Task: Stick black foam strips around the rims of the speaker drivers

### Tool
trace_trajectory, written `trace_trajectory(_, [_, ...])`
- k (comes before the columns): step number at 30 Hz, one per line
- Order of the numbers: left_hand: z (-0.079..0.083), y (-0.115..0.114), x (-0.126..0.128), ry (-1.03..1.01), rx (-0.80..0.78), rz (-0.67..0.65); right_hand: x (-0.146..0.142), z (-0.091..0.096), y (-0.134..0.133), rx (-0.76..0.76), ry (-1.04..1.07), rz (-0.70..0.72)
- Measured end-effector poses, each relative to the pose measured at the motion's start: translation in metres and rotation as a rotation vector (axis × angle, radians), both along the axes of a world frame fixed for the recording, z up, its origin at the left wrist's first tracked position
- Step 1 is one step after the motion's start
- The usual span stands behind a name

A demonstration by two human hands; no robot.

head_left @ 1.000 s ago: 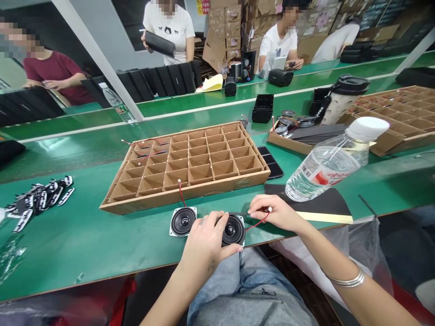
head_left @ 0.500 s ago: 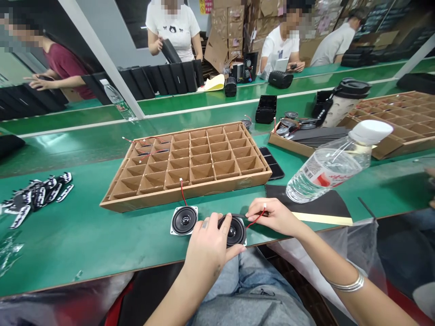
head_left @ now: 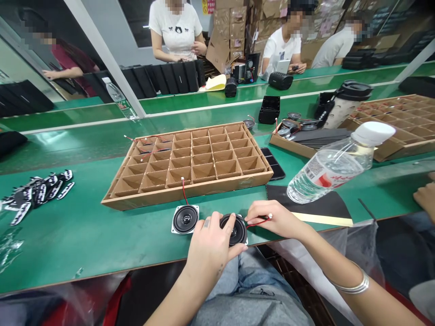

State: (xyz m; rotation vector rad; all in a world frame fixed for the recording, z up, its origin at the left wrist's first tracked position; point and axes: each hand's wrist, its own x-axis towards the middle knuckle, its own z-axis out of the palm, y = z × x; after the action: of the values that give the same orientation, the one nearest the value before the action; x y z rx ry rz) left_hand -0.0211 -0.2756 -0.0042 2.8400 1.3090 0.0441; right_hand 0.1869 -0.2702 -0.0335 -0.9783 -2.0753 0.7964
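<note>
Two small square speaker drivers lie at the near edge of the green table. My left hand [head_left: 210, 246] rests on the right speaker [head_left: 235, 229], fingers over its black cone. Just right of it, my right hand [head_left: 272, 219] pinches that speaker's red wire [head_left: 257, 222] near its white plug. The left speaker [head_left: 185, 219] lies free, its red wire running up into the cardboard grid tray [head_left: 190, 190] behind it.
The tray holds several wired speakers at its far left cells. A clear water bottle [head_left: 336, 166] lies tilted at right over a black sheet [head_left: 322, 206]. Black labels [head_left: 37, 192] are heaped at left. Another person's hand [head_left: 424, 195] shows at the right edge; several people work beyond.
My left hand has slid slightly up over the right speaker while the right hand keeps its pinch on the red wire. Another person's hand has come in at the right edge.
</note>
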Motion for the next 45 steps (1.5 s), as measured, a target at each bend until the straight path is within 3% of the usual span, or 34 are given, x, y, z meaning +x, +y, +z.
trace_trajectory(11, [-0.001, -0.001, 0.001, 0.026, 0.041, -0.003, 0.0, 0.008, 0.001, 0.019, -0.17, 0.087])
trace_trajectory(30, [-0.003, -0.013, 0.009, 0.093, 0.083, 0.028, -0.007, 0.014, 0.0, 0.058, -0.305, 0.026])
trace_trajectory(38, [-0.008, -0.008, 0.006, 0.035, 0.124, 0.043, -0.013, 0.013, -0.029, 0.176, -0.593, -0.06])
trace_trajectory(41, [-0.009, -0.005, 0.003, 0.025, 0.134, 0.042, -0.009, 0.012, -0.04, 0.122, -0.627, -0.029])
trace_trajectory(43, [-0.008, -0.004, 0.001, 0.025, 0.131, 0.034, 0.0, 0.01, -0.041, 0.043, -0.539, -0.079])
trace_trajectory(45, [-0.008, -0.003, -0.002, 0.014, 0.124, 0.022, 0.013, 0.005, -0.038, -0.001, -0.4, -0.248])
